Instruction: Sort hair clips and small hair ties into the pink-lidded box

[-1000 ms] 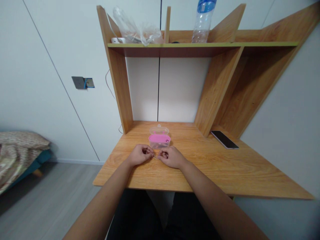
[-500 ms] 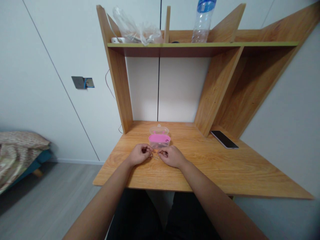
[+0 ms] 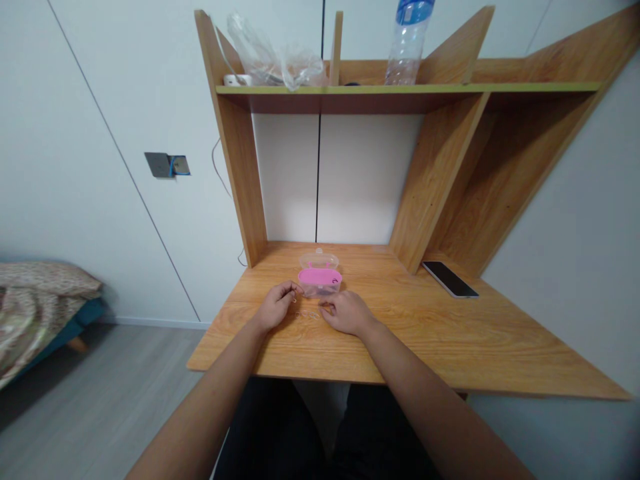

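A small pink box [image 3: 320, 279] with its clear lid open stands on the wooden desk [image 3: 450, 340]. Just in front of it, a few thin wire-like pieces [image 3: 309, 314], too small to name, lie on the wood. My left hand [image 3: 276, 307] is at their left, fingertips pinched on something tiny near the box's left corner. My right hand [image 3: 346, 313] rests on the desk at their right, fingers curled with the tips down by the pieces. What the right fingers hold, if anything, is hidden.
A black phone [image 3: 449, 279] lies at the desk's back right. On the shelf above stand a plastic bottle [image 3: 407, 43] and a crumpled clear bag [image 3: 280, 61]. A wall socket [image 3: 167, 165] and a bed [image 3: 35, 300] are at the left.
My hands have drawn apart. The left hand lifted toward the pink box with its pinch, and the thin pieces between the hands now lie uncovered on the desk.
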`<state>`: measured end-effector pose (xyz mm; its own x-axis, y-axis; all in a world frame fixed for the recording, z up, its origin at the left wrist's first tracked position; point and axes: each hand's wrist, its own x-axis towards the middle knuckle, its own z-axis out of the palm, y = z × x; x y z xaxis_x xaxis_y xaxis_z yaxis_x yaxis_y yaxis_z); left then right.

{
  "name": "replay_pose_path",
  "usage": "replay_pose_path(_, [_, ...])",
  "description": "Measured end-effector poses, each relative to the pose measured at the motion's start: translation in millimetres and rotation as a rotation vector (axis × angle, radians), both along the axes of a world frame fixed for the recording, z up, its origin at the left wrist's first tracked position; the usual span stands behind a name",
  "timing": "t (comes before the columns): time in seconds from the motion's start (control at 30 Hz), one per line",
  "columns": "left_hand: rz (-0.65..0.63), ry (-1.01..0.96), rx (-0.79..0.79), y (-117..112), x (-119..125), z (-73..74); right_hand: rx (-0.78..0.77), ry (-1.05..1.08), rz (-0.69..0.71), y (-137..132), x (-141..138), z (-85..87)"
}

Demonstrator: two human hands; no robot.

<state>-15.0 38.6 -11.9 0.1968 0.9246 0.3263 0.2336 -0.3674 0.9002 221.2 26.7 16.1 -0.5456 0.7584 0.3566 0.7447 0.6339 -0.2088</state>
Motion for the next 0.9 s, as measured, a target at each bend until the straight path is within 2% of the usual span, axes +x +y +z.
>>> replay_pose_path(0.53, [-0.107,-0.024,-0.134,-11,11,6.0,-0.005,0.048,0.080,-3,-2,-0.3])
replay_pose_path(0.9, [-0.053,0.001,-0.159,-6,9,1.8,-0.010,0.054,0.106,-2,-1,-2.1])
